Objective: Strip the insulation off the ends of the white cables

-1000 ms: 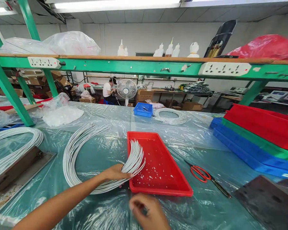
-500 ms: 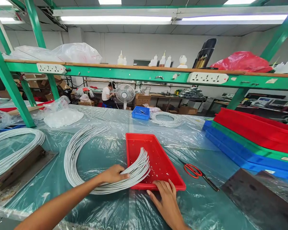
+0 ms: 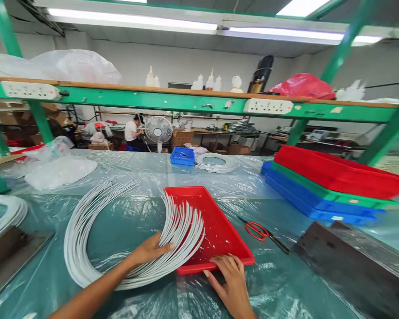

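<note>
Fanned wider than half a second ago, the free ends of our bundle of white strands (image 3: 75, 246) now spread over the red tray (image 3: 219, 235), while the rest curves leftward in an open loop on the plastic sheeting. Our left hand (image 3: 149, 250) grips the bundle just behind those ends, thumb pressed on top; the other fingers are mostly hidden, so we cannot tell how tightly they close. Our right hand (image 3: 231, 279) holds no strands: its fingers bend over the tray's near rim, thumb apart. If our left grip loosens, the strands could splay further and fall out of line; if our right fingers press too hard, the tray might tip or slide, scattering the pale scraps inside. Right of it lie red-handled scissors (image 3: 258, 229), near enough for a stray sleeve to catch, then a dark plate (image 3: 346, 266) and stacked trays (image 3: 335, 188).
</note>
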Demonstrator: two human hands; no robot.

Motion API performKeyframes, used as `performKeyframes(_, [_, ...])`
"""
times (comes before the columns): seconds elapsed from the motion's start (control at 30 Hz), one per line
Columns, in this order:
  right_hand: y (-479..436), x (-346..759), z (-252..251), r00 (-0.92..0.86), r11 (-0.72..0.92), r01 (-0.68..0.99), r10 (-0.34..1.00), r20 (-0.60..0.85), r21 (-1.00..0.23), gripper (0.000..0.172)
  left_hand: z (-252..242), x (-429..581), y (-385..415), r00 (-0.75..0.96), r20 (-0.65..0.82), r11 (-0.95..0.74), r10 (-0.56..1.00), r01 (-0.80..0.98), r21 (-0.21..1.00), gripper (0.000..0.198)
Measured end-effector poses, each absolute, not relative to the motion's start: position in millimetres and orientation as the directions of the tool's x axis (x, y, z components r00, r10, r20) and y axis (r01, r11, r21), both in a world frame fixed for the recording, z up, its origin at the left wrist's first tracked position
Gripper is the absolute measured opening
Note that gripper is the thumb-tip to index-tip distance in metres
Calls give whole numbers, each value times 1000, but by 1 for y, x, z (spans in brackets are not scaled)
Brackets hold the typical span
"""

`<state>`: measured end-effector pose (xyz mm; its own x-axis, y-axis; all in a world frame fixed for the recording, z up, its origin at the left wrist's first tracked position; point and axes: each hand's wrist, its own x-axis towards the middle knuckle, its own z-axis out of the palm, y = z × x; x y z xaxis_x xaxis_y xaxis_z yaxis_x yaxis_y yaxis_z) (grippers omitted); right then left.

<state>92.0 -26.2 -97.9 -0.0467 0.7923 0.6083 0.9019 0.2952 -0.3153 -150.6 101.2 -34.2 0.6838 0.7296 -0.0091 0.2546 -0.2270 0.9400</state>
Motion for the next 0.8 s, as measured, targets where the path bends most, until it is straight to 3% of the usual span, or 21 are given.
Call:
performKeyframes(0.1, [-25,90,-92,-21,265,905,808,588,-333,17,-35,-150,102,732,-36,-158,680,194,968,59])
performKeyframes(0.6, [-36,84,-77,-7,285,877,811,585,-386,15,1,-162,120,712,-39,-159,701,210,965,51])
performKeyframes(0.7, [-39,85,-80,-19,287,877,823,568,-387,15,-4,-165,123,668,-3,-295,744,333,896,51])
performKeyframes(0.8, [-40,85,-81,-39,293,883,825,564,-368,16,-12,-170,131,571,-29,-385,820,589,711,49])
